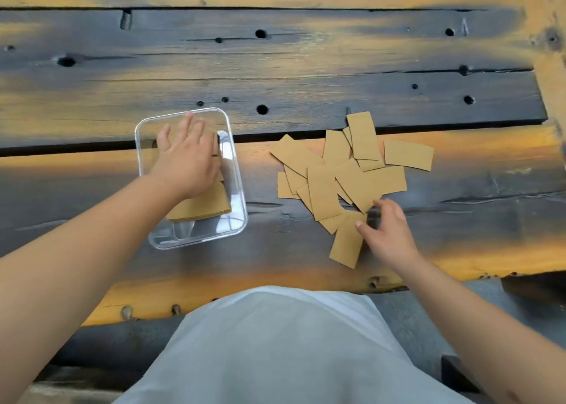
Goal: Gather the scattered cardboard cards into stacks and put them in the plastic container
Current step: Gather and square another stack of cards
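Note:
A clear plastic container [239,189] sits on the dark wooden table left of centre. A stack of brown cardboard cards [203,206] lies inside it. My left hand [186,155] rests flat on that stack, fingers spread, covering its far part. To the right, several loose cards [340,177] lie scattered and overlapping. One card [409,154] lies apart at the far right of the pile. My right hand [387,230] hovers at the near edge of the pile, fingers curled and apart, its thumb tip touching the nearest card [346,246].
The table is made of rough dark planks [275,66] with holes and long gaps between boards. Its near edge [245,293] runs just in front of my body. My white shirt [275,342] fills the bottom centre.

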The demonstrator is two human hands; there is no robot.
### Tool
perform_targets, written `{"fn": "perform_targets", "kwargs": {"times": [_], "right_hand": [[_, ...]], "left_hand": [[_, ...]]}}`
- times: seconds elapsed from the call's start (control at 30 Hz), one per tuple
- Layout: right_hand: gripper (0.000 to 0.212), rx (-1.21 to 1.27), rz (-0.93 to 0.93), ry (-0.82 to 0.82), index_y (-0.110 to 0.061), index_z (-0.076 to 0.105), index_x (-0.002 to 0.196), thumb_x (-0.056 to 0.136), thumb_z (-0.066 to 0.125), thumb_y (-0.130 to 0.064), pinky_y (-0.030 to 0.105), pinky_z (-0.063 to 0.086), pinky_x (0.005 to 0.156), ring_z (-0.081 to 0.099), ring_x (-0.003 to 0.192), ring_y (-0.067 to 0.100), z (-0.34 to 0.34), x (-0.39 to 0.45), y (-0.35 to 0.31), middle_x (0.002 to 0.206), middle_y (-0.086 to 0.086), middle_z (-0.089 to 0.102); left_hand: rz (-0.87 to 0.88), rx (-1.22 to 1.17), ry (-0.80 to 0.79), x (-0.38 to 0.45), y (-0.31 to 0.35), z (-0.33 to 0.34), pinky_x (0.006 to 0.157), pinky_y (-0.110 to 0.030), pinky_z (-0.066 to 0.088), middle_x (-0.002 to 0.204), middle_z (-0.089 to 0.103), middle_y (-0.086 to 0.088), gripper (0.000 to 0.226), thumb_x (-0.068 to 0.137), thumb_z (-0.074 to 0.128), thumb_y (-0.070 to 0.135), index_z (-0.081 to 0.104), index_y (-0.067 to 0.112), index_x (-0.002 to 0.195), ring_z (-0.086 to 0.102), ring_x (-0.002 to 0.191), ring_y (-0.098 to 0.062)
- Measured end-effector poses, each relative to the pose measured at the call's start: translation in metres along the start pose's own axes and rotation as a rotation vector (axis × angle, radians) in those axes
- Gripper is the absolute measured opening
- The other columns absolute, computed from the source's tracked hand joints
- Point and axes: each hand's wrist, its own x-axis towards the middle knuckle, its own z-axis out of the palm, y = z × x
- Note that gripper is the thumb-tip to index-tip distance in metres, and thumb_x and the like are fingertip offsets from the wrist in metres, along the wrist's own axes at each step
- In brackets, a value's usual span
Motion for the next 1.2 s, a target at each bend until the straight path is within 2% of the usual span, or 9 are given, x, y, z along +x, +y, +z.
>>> {"fn": "perform_targets", "kwargs": {"times": [0.17,0.27,0.37,0.57,0.67,0.87,1.03,1.13,1.2], "right_hand": [[0.081,-0.206,-0.074,0.026,-0.007,0.033,0.142,0.080,0.071,-0.042,0.045,0.028,0.110,0.032,0.134,0.036,-0.052,0.064,0.024,0.146,0.015,0.034],[0.092,-0.259,-0.096,0.021,-0.007,0.029,0.145,0.075,0.075,-0.044,0.043,0.025,0.111,0.030,0.135,0.037,-0.082,0.105,0.034,0.148,0.017,0.032],[0.110,-0.332,-0.081,-0.027,-0.017,0.019,0.150,0.066,0.079,-0.054,0.045,0.021,0.114,0.015,0.143,0.032,-0.099,0.138,0.044,0.158,0.011,0.015],[0.131,-0.564,-0.138,-0.202,-0.035,0.000,0.148,0.049,0.076,-0.074,0.064,0.022,0.107,-0.008,0.146,0.032,-0.097,0.161,0.050,0.160,-0.003,-0.009],[0.129,-0.582,-0.149,-0.193,-0.037,0.000,0.147,0.049,0.074,-0.074,0.064,0.021,0.108,-0.006,0.145,0.034,-0.088,0.161,0.060,0.159,-0.003,-0.008],[0.119,-0.489,-0.207,0.025,-0.026,0.015,0.145,0.052,0.075,-0.071,0.045,0.034,0.097,0.031,0.122,0.030,-0.078,0.155,0.067,0.138,0.006,0.031],[0.105,-0.188,-0.109,-0.023,-0.021,0.016,0.147,0.067,0.083,-0.038,0.040,0.035,0.099,0.033,0.120,0.031,-0.066,0.148,0.059,0.133,0.008,0.033],[0.084,-0.063,-0.036,-0.023,-0.019,0.031,0.140,0.072,0.079,-0.022,0.038,0.036,0.099,0.039,0.121,0.032,-0.063,0.143,0.055,0.130,0.010,0.039],[0.069,0.021,0.016,-0.031,-0.018,0.039,0.134,0.075,0.075,-0.018,0.033,0.040,0.091,0.047,0.116,0.030,-0.063,0.141,0.052,0.127,0.010,0.043]], "left_hand": [[0.019,-0.151,0.101,-0.008,0.067,-0.018,0.109,-0.056,0.015,0.158,0.016,-0.010,0.067,0.088,0.051,0.048,0.030,0.016,0.142,0.007,0.146,-0.027],[0.085,-0.230,-0.001,0.004,0.122,-0.021,0.110,-0.056,0.016,0.160,0.008,-0.007,0.076,0.086,0.050,0.056,0.021,0.022,0.147,0.004,0.146,-0.028],[0.123,-0.267,-0.119,0.024,0.176,-0.014,0.111,-0.056,0.015,0.161,-0.002,-0.007,0.083,0.084,0.049,0.063,0.015,0.025,0.149,0.001,0.146,-0.031],[0.115,-0.321,-0.239,0.070,0.238,0.002,0.111,-0.057,0.017,0.161,-0.004,-0.009,0.092,0.077,0.055,0.069,0.012,0.030,0.149,0.000,0.146,-0.035],[0.083,-0.319,-0.289,0.094,0.256,0.012,0.111,-0.060,0.010,0.160,-0.012,-0.008,0.101,0.071,0.057,0.075,0.006,0.037,0.149,-0.010,0.145,-0.037],[0.051,-0.266,-0.466,0.125,0.277,0.024,0.106,-0.069,0.002,0.153,-0.035,-0.004,0.121,0.053,0.065,0.083,-0.011,0.052,0.143,-0.027,0.138,-0.044],[0.135,-0.122,-0.431,0.108,0.292,0.038,0.107,-0.067,0.000,0.150,-0.038,-0.010,0.130,0.049,0.064,0.085,-0.019,0.047,0.142,-0.028,0.138,-0.044],[0.150,-0.093,-0.383,0.093,0.297,0.045,0.109,-0.065,-0.001,0.152,-0.034,-0.013,0.127,0.055,0.068,0.077,-0.018,0.045,0.143,-0.025,0.140,-0.042],[0.151,-0.114,-0.333,0.084,0.300,0.049,0.110,-0.063,0.003,0.154,-0.029,-0.013,0.121,0.060,0.067,0.074,-0.013,0.044,0.144,-0.020,0.142,-0.040]]}}
